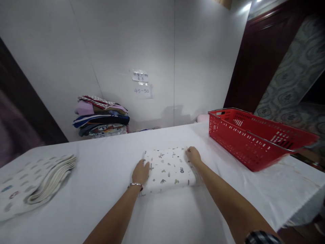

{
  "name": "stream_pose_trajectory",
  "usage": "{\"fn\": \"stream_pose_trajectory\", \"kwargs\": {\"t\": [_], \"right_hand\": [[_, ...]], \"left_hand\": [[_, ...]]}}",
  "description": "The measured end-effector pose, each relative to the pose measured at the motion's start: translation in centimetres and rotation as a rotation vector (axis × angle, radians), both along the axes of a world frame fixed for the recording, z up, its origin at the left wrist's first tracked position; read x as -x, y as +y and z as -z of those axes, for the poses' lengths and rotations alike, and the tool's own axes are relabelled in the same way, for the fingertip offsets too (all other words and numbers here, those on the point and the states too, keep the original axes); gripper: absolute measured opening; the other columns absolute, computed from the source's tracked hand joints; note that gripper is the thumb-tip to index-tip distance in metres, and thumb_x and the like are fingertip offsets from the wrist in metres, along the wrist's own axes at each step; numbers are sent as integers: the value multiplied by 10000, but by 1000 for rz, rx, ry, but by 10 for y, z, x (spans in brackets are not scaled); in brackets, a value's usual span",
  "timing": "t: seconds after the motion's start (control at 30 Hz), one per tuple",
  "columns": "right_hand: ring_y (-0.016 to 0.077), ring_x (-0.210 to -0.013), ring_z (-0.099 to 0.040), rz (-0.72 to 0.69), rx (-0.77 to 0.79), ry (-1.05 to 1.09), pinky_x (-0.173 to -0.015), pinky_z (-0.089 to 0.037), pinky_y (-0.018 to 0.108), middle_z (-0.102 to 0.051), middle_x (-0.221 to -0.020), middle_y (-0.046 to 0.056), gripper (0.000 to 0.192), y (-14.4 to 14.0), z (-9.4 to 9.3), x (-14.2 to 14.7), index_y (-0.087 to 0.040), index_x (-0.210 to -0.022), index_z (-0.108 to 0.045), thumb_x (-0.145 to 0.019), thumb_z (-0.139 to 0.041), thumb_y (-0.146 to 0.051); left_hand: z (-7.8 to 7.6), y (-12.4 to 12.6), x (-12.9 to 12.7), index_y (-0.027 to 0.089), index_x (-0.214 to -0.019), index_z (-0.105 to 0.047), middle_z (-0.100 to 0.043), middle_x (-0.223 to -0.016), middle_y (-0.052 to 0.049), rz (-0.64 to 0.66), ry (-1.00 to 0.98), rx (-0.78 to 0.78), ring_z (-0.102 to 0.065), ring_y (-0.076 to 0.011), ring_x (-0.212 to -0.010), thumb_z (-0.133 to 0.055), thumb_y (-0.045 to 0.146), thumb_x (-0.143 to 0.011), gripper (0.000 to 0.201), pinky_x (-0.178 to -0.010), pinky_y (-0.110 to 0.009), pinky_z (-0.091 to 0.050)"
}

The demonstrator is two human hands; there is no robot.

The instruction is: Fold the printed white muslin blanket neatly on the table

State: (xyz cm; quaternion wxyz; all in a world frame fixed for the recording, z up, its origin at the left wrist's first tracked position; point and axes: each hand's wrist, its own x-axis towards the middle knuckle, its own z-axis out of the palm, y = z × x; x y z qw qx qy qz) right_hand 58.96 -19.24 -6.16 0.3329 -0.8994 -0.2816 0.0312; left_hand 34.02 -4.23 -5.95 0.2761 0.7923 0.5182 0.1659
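Observation:
A folded white cloth (169, 167) with small printed motifs lies in the middle of the table, between my hands. My left hand (141, 173), with a bracelet at the wrist, grips the cloth's left edge, thumb over the top. At the far right corner, my right hand (193, 156) pinches the fabric with curled fingers. The cloth's near edge looks rounded, like a fold. What lies under the cloth is hidden.
A red plastic basket (228, 142) stands at the right of the white-covered table (101, 189). Another folded printed cloth (35, 179) lies at the left. Behind the table's far edge are stacked folded clothes (101, 117). Paper signs (143, 91) hang on the wall.

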Motion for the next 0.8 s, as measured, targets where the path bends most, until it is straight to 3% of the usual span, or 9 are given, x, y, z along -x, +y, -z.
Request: {"fn": "stream_pose_trajectory", "kwargs": {"t": [0.23,0.47,0.57,0.7,0.8], "right_hand": [[153,-754,-547,62,-12,71,-648,-364,225,-622,-811,57,189,-2,9,-12,-141,-797,-598,-768,-478,-284],[161,-777,-567,13,11,97,-651,-373,224,-636,-852,60,267,3,10,-15,-144,-850,-627,-765,-511,-369],[156,-824,-554,-2,2,42,-679,-369,223,-621,-908,56,218,3,5,-9,-158,-875,-626,-776,-496,-302],[166,-1044,-450,-77,-23,-123,-751,-345,214,-532,-1120,43,208,2,-2,-1,-206,-910,-634,-807,-459,-255],[183,-1028,-435,-124,28,-269,-712,-336,223,-536,-1072,49,218,0,-5,0,-214,-871,-655,-824,-444,-246]], "left_hand": [[2,1,0,159,-1214,-437,-506,-1237,-108,-1,7,0,-481,-251,-1104,-347,432,-828,481,-909,-349,-375],[7,3,-2,168,-1211,-441,-504,-1242,-99,-1,3,-26,-488,-244,-1092,-359,430,-826,473,-900,-340,-376],[7,3,-1,165,-1211,-442,-500,-1245,-98,-1,4,-30,-485,-247,-1093,-361,428,-824,475,-899,-339,-376],[7,2,0,167,-1206,-447,-512,-1227,-99,-2,-1,-31,-494,-248,-1079,-362,432,-818,478,-884,-343,-386],[7,2,0,169,-1212,-444,-503,-1240,-98,-6,-5,-23,-489,-250,-1088,-364,435,-815,484,-891,-346,-383]]}}
